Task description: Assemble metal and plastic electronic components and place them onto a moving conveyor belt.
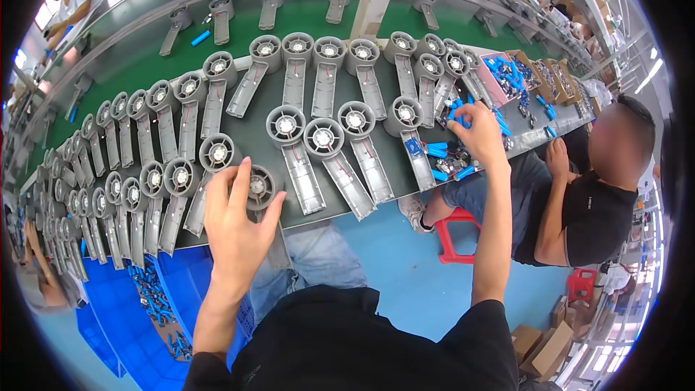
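Observation:
My left hand (237,235) is at the table's near edge, thumb and fingers spread around the round head of a grey fan housing (259,187). That housing's handle juts past the edge, partly behind my hand. Over to the right, my right hand (478,132) reaches into a pile of blue cylindrical cells (437,150) and small circuit parts. Its thumb and forefinger come together; whatever lies between them is too small to make out. Just left of the pile lies a fan housing (404,114) with a blue circuit board (413,147) on its handle.
Rows of open grey fan housings (323,137) cover the dark table. A pink box (503,80) of blue cells stands at the far right. Beyond runs a green conveyor (304,22) carrying more housings. A person (597,195) sits at right; blue bins (134,318) stand lower left.

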### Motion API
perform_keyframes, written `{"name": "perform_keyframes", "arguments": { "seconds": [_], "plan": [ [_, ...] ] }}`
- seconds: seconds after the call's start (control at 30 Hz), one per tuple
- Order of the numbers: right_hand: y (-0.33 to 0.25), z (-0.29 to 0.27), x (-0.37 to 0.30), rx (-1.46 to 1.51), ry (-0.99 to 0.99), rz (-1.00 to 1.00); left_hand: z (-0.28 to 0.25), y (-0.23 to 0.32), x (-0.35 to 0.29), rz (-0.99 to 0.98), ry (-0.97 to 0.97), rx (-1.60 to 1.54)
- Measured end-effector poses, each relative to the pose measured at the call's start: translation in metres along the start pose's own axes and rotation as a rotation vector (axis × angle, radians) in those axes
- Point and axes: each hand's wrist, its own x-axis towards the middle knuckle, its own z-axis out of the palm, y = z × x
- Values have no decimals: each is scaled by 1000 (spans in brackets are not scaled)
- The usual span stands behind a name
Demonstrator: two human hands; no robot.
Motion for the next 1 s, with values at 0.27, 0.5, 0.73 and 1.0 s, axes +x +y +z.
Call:
{"name": "perform_keyframes", "arguments": {
  "seconds": [0.27,0.5,0.73,1.0],
  "plan": [
    [15,-10,-6,36,108,10,21,-10,-3,18,11,-40],
    [36,-46,9,820,280,188,18,-11,0,32,-43,-82],
    [-29,-55,-6,1392,139,113,6,-7,6,59,-21,-90],
    [-154,-15,-43,1828,-168,-34,9,27,15,-192,-156,-1158]
  ]
}}
